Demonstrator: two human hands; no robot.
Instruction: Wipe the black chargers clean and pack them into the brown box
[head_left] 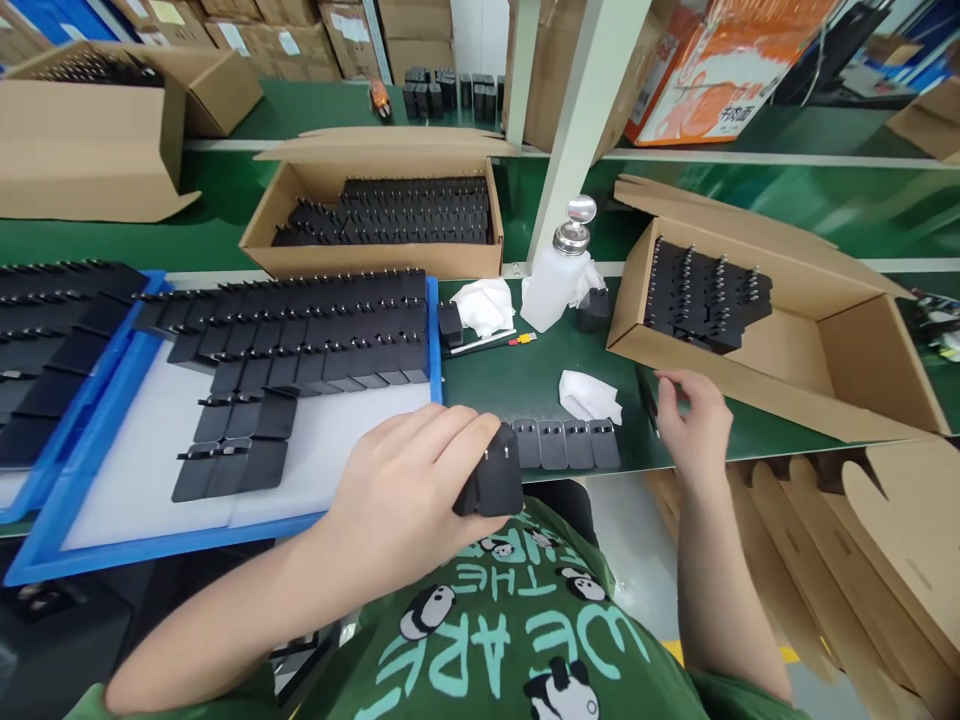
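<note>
My left hand (424,460) is closed around a few black power adapters (501,480), held together near the table's front edge. Two small metal pins show on the nearest one. Just beyond them, a short row of black adapters (566,445) lies on the green table edge. My right hand (696,425) hovers at the table edge in front of the right-hand carton, thumb and forefinger slightly apart. Close to its fingertips lies a thin black pen-like tool (648,400); whether they touch is unclear. A crumpled white cloth (590,396) lies behind the row.
At left, a blue-rimmed tray (97,450) bears rows of adapters. Open cartons holding adapters stand behind (375,260) and at right (750,385). A white pump bottle (553,285) stands beside the shelf post (581,110). Flattened cardboard (847,560) leans at lower right.
</note>
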